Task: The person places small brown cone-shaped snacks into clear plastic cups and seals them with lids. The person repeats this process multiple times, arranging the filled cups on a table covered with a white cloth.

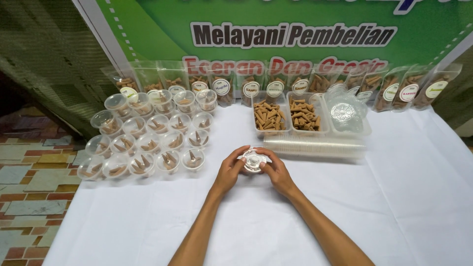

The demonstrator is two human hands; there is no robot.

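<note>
White cloth (394, 207) covers the whole table you're working at, with a green banner (276, 19) propped up along the back edge and patterned floor tiles (29, 187) showing off to your left.

Starting from the left, you've got a big cluster of small lidded cups (148, 143) sitting in rows, each with a few brown cones inside. Behind them, a row of clear pouches (221, 88) with round labels leans against the banner and runs all the way across to the right.

Front and centre, your left hand (229, 172) and right hand (277, 173) are both curled around one small clear cup (254, 160), fingers wrapped on its sides and thumbs up near its lid. It sits low, right at the cloth; can't tell if it's actually touching down.

Just beyond your hands lies a long sleeve of stacked cups (315, 147) on its side. Behind that are two open tubs of brown cones (286, 116) side by side, and to the right of those a tub holding clear lids (347, 112).
</note>
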